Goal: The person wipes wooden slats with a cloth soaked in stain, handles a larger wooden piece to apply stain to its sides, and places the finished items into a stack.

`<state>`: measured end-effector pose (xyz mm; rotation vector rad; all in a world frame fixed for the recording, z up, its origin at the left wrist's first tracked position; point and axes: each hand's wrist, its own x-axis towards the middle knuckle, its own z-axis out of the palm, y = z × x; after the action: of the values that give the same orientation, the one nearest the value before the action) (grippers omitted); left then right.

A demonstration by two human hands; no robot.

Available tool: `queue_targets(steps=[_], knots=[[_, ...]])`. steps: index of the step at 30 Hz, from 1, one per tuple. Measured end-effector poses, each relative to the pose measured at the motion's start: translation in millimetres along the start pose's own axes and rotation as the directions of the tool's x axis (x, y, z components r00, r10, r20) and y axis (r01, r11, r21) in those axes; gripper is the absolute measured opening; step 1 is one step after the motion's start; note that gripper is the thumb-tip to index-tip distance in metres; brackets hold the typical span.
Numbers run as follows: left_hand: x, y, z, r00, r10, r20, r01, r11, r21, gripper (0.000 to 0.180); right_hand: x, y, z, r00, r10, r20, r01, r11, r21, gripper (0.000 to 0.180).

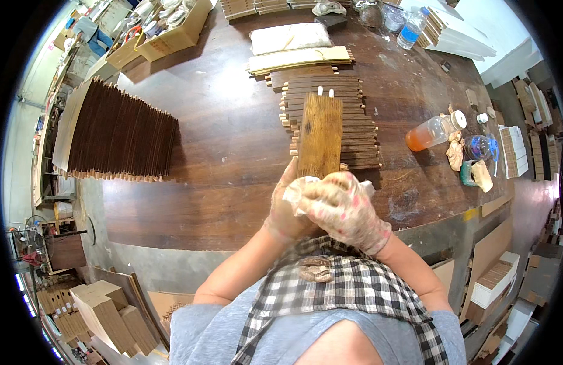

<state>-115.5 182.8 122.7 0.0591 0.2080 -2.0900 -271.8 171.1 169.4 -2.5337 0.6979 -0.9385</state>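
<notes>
In front of my chest I hold a brown wooden board (320, 134) upright-looking, its far end carrying two pale dowel pegs. My left hand (285, 204), in a thin pale glove, is closed round the board's near left part. My right hand (347, 208), in a pink-spotted pale glove, is closed on a crumpled white cloth (298, 193) at the board's near end. Part of that end is hidden by the hands. Behind the board lies a stack of dark boards (360, 131) with pale pegs sticking out at the sides.
A large row of dark boards (123, 134) stands on the left of the brown table (220, 201). Right lie a bottle of orange liquid (428, 132), a blue container (481, 147) and crumpled rags (481, 176). A wrapped white bundle (290, 38) and cardboard box (175, 30) are farther back.
</notes>
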Motion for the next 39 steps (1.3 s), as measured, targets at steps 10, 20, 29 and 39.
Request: queue_targets(steps=[10,20,29,39], knots=[[-9.1,15.7,-17.3,0.994,0.104,0.025,-0.106,0.987,0.117,0.066,-65.2,17.2,-8.1,0.671,0.739,0.059,-0.630,0.527,0.570,0.028],[-15.9,-3.9,-0.9,0.992,0.126,0.014,-0.104,0.743,0.661,0.094,-60.1,12.0,-19.5,0.536,0.749,0.389,-0.788,0.278,0.550,0.030],[-5.1,-6.5,25.5,0.996,-0.083,-0.030,0.082,0.739,0.669,0.097,-152.6,53.4,-64.3,0.578,0.814,-0.055,-0.646,0.499,0.578,0.018],[24.4,-26.9,9.2,0.971,0.237,-0.028,-0.158,0.725,0.670,0.088,-273.8,157.7,-240.6,0.381,0.615,-0.690,-0.882,0.018,-0.471,0.062]])
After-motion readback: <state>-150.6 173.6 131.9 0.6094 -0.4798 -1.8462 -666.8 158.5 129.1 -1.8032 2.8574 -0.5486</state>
